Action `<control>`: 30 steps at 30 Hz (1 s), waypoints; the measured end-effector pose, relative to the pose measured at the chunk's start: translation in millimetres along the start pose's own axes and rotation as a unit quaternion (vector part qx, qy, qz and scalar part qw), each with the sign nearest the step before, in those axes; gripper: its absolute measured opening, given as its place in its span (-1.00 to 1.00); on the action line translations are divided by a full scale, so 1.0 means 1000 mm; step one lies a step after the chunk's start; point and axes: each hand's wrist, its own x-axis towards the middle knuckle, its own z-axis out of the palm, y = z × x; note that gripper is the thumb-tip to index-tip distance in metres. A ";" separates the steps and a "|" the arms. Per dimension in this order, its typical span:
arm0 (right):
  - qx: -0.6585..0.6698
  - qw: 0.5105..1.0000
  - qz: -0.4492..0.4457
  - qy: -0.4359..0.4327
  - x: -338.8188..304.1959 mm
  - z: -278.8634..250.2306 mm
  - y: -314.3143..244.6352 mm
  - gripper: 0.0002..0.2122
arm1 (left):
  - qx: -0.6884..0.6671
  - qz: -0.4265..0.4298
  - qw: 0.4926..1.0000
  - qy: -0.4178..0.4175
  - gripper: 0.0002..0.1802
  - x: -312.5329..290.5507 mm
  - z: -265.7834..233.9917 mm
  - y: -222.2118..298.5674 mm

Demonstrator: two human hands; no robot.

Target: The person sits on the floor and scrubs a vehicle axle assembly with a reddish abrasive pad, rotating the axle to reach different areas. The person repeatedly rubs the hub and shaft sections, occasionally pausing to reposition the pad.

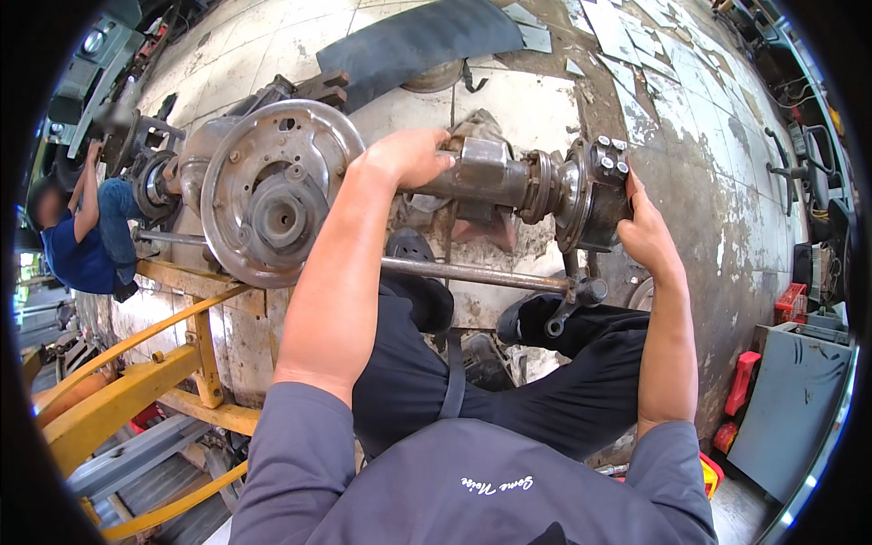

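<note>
A greasy vehicle axle lies across the floor in front of my legs. My left hand (409, 159) is closed over the axle housing (486, 163), beside its raised square block; some fingertips are hidden behind the metal. At the right end, my right hand (649, 236) grips the outer side of the steering knuckle (590, 204), fingers along its edge below several shiny bolt heads (609, 154). A round brake backing plate (232, 168) with a hub (283, 218) stands left of my left forearm. Nearer my knees runs a steel tie rod (472, 272) with a jointed end.
Yellow metal frame (127, 409) stands at the lower left. Beyond it, a co-worker in blue (77, 245) handles parts. A dark curved rubber sheet (418, 45) lies beyond the axle, with broken tiles (627, 45) farther right. A grey cabinet (786, 409) stands at the right.
</note>
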 end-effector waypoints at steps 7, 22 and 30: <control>-0.082 0.993 0.086 -0.012 0.006 -0.001 -0.011 -0.26 | -0.009 -0.026 1.000 0.007 -0.35 -0.005 -0.001 0.012; -0.149 0.988 0.045 -0.016 0.003 -0.006 -0.004 -0.31 | 0.026 0.011 0.998 0.063 -0.41 0.006 0.004 -0.004; -0.167 0.984 0.045 -0.034 -0.005 -0.009 -0.008 -0.32 | 0.030 0.007 0.997 0.074 -0.39 0.008 0.004 -0.006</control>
